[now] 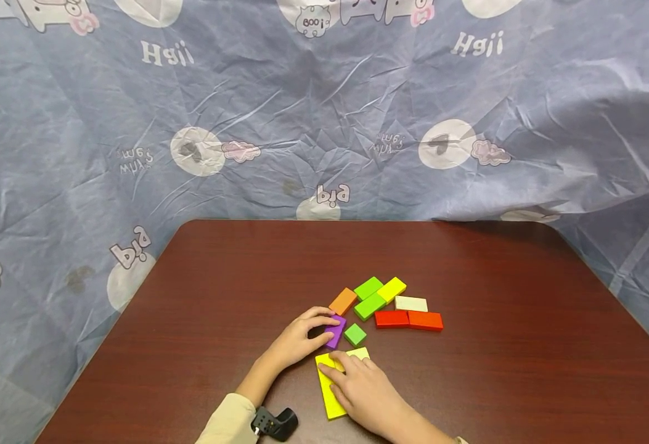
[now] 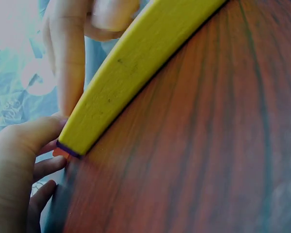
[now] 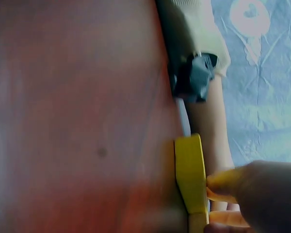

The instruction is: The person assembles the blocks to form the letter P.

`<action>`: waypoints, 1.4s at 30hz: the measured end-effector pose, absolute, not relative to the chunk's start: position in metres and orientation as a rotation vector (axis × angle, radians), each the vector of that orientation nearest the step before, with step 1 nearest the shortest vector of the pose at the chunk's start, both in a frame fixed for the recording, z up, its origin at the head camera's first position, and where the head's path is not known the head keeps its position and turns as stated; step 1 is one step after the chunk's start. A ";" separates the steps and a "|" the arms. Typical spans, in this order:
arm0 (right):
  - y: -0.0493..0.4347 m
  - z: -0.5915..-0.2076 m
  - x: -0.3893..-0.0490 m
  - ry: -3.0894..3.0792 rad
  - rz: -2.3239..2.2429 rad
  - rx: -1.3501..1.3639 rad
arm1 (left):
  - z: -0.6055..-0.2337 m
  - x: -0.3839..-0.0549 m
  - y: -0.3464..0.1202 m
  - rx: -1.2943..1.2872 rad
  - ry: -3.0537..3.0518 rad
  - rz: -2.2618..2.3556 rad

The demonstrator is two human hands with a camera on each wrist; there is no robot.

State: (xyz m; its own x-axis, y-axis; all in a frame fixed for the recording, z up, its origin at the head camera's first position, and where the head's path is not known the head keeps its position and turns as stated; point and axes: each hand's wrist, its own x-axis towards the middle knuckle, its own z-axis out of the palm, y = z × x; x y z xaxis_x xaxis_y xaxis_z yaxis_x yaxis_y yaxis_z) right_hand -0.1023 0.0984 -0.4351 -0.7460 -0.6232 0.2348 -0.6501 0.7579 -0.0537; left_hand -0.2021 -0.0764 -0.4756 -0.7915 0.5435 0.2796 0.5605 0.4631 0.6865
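In the head view, my left hand (image 1: 297, 338) holds a purple block (image 1: 335, 333) lying on the table, thumb and fingertips at it. Closer to me, my right hand (image 1: 370, 391) rests on a long yellow block (image 1: 328, 388) and a pale yellow block (image 1: 360, 353) set against its far end, hiding part of both. The right wrist view shows the fingertips (image 3: 214, 183) at the top of the yellow block (image 3: 188, 165). From the left wrist, the yellow block (image 2: 136, 68) stands large in front, masking most of the purple one. A small green block (image 1: 355, 335) sits beside the purple block.
Beyond the hands lie an orange block (image 1: 343, 301), two longer green ones (image 1: 370, 305), a yellow one (image 1: 392, 290), a cream one (image 1: 411, 304), a red one (image 1: 392, 319) and a red-orange one (image 1: 426, 320). The brown table (image 1: 235, 265) meets a patterned cloth (image 1: 280, 111) behind.
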 end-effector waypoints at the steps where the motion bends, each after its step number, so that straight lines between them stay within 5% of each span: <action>1: 0.101 -0.435 -0.104 -2.736 0.170 1.000 | -0.476 -0.201 -0.076 -0.992 -2.679 -1.254; 21: 0.121 -0.465 -0.114 -2.771 0.751 0.836 | -0.467 -0.198 -0.076 -1.077 -2.819 -1.201; 42: 0.113 -0.461 -0.104 -2.680 0.686 0.634 | -0.468 -0.191 -0.071 -1.019 -2.816 -1.184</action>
